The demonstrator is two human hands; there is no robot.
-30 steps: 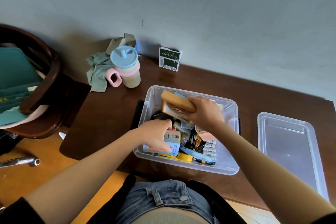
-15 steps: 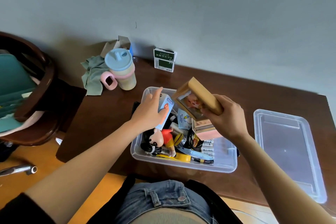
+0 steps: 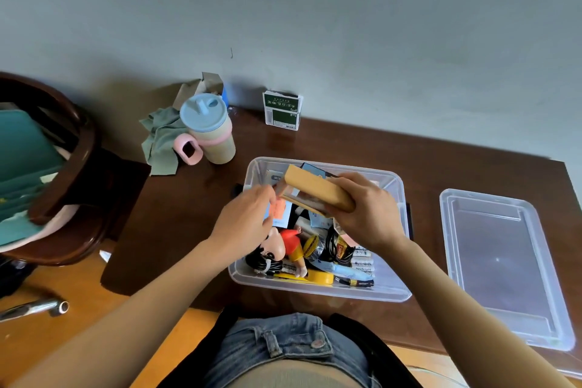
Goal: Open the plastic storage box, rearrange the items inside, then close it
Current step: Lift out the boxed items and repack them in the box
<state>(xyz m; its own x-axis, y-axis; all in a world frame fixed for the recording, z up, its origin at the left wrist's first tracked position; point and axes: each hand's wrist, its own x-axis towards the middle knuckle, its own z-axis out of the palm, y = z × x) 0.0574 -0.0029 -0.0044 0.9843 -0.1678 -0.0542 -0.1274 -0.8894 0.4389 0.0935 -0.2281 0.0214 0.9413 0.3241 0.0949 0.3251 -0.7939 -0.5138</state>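
At the left of the frame, a crumpled grey-green cloth (image 3: 162,142) lies beside a lidded cup (image 3: 209,131) with a pink handle on the dark glossy wooden desk (image 3: 189,208). At centre sits the clear plastic box (image 3: 390,288), open and crowded with small items. The left hand (image 3: 244,224) pinches what looks like a blue-and-orange card (image 3: 278,213) in its fingers; the right hand (image 3: 365,214) clamps a tan cardboard box (image 3: 315,187) above the clutter. The clear lid (image 3: 504,264) lies flat at right.

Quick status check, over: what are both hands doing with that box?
Right hand grips tan box above storage box. Left hand holds blue card. Lid off, lying right; nothing blocking.
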